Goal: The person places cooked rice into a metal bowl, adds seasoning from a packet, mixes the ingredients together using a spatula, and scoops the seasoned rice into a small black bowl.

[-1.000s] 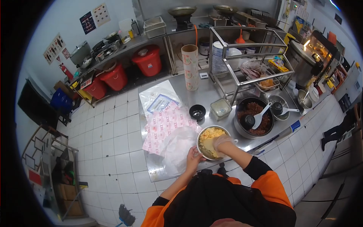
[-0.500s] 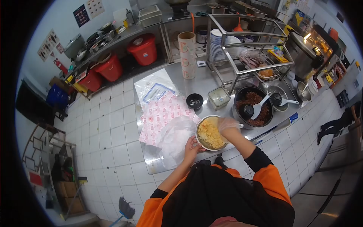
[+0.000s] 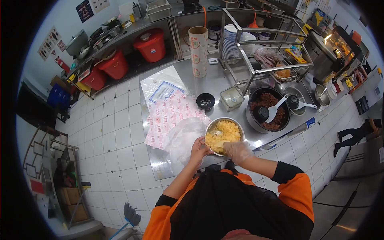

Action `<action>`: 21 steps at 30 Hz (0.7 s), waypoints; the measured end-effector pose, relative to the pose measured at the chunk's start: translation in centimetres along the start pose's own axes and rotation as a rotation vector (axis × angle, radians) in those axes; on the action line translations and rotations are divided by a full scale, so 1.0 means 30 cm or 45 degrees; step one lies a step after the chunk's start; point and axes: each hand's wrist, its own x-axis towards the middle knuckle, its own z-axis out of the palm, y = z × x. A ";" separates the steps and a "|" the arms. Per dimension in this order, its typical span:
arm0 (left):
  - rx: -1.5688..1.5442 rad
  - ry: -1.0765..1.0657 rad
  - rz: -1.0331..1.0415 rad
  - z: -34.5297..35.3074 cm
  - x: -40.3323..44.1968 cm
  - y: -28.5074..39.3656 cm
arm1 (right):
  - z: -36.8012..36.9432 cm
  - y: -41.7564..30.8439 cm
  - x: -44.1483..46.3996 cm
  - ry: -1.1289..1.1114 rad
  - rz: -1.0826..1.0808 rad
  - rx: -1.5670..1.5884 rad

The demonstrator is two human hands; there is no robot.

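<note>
A metal bowl [image 3: 242,132] of yellow rice [image 3: 227,129] sits near the table's front edge. My left hand [image 3: 199,149] grips its left rim, with the thumb and fingers closed against it. Over the near right rim is my right hand [image 3: 239,152] in a clear plastic glove, closed on a pale flat paddle [image 3: 219,144] pushed into the rice. The glove hides the paddle's handle. Left of the bowl lie crumpled clear plastic [image 3: 185,138] and red-printed wrapping paper [image 3: 162,116].
Behind the bowl stand a black cup [image 3: 205,102], a square container [image 3: 232,99] and a cardboard roll [image 3: 198,52]. At right are a pot of dark reddish food [image 3: 260,126] with a white ladle [image 3: 275,110], a long blue-handled tool [image 3: 310,122] and a metal rack [image 3: 260,72].
My right hand has moved from the bowl's right side to its near side, and the pale paddle has come into view in the rice. My left hand stays on the rim.
</note>
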 end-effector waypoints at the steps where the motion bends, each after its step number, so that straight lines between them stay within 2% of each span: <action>1: 0.008 -0.005 0.008 -0.001 0.003 -0.001 | 0.036 -0.006 0.003 -0.031 0.030 -0.063; 5: 0.119 -0.013 0.061 0.000 0.008 -0.007 | -0.017 0.024 0.031 -0.071 0.010 -0.009; 8: 0.209 -0.010 0.095 -0.006 0.009 -0.008 | -0.083 0.082 0.048 -0.019 -0.022 -0.167; 9: 0.221 -0.009 0.101 -0.003 0.010 -0.013 | -0.165 0.061 0.021 -0.055 0.137 0.084; 11: 0.234 0.081 0.118 -0.010 -0.001 -0.035 | -0.206 -0.021 -0.028 -0.080 0.159 0.146; 13: 0.304 0.113 0.147 0.005 -0.005 -0.036 | -0.031 -0.076 -0.015 -0.058 0.024 0.236; 14: 0.363 0.109 0.170 0.017 -0.026 -0.016 | 0.058 -0.094 0.020 0.009 0.017 0.226; 15: 0.365 0.100 0.177 0.019 -0.039 -0.007 | 0.016 -0.092 0.036 -0.101 0.109 0.432; 16: 0.295 0.100 0.146 0.016 -0.043 -0.007 | 0.091 -0.067 0.057 0.229 0.034 0.323; 18: 0.389 0.118 0.150 0.026 -0.045 -0.026 | -0.247 -0.001 0.008 -0.294 -0.183 0.085; 19: 0.475 0.098 0.197 0.013 -0.027 -0.040 | -0.246 0.031 0.018 -0.275 -0.084 0.043; 21: 0.997 0.062 0.482 -0.044 0.017 -0.112 | -0.197 0.054 0.039 -0.265 0.040 -0.044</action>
